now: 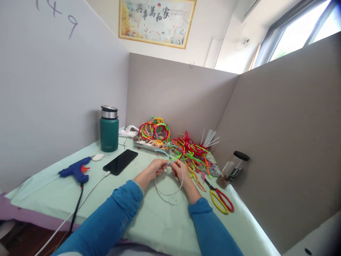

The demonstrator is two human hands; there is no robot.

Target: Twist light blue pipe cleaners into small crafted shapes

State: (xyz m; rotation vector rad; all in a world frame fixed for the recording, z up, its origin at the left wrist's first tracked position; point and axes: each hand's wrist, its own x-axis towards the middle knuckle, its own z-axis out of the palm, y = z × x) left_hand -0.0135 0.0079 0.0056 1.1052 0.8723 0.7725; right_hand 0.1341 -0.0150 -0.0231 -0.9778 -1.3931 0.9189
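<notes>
My left hand (157,168) and my right hand (179,168) meet above the middle of the table, fingertips pinched close together. Between them is a light-blue pipe cleaner (163,152), its free end curving up and away to the left. A thin white hoop (170,195) hangs below the fingers, and its upper part runs into my right hand's grip. Blue shows at the fingertips, where pipe cleaner and hoop appear to meet; the exact contact is hidden by my fingers.
Colourful pipe cleaners (190,149) lie heaped behind my hands, near a tray (149,145) with wrapped hoops (154,129). Scissors (221,200) and a jar (234,167) are at right. A glue gun (76,170), phone (120,161) and green bottle (109,131) stand or lie left.
</notes>
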